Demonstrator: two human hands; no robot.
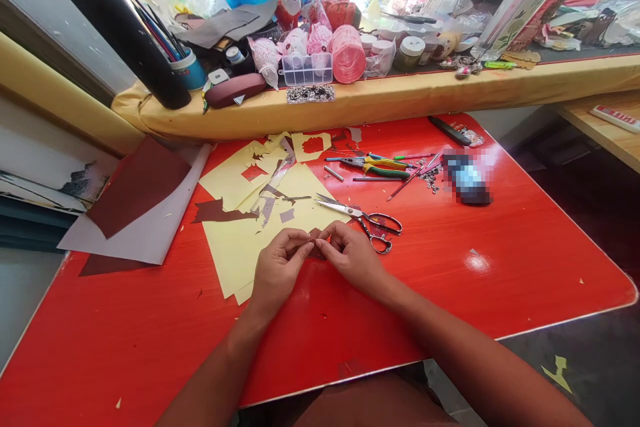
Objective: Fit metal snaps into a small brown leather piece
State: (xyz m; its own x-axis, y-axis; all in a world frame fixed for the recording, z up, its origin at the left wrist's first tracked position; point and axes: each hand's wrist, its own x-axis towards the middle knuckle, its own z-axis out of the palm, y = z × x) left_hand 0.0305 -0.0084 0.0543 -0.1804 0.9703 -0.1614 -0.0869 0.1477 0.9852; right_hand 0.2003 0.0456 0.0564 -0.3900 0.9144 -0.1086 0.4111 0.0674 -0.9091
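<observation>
Between my two hands is a small dark brown piece (317, 252), perhaps leather or paper; most of it is hidden by my fingers. My left hand (280, 263) pinches its left side between thumb and fingertips. From the other side my right hand (353, 257) pinches it too, and the fingertips of both hands nearly meet. Just beyond my right hand lie metal scissors (357, 212) with their blades a little apart. Pale yellow sheets (225, 253) spread under and beyond my left hand, with a ragged brown scrap (220, 211) on them.
Pliers (375, 167), pencils and small metal bits lie farther back on the red table (435, 267). Large brown sheets (140, 187) rest at the left. Behind, a cluttered ledge holds a black flask (125, 33), a clear compartment box (307, 70) and several jars.
</observation>
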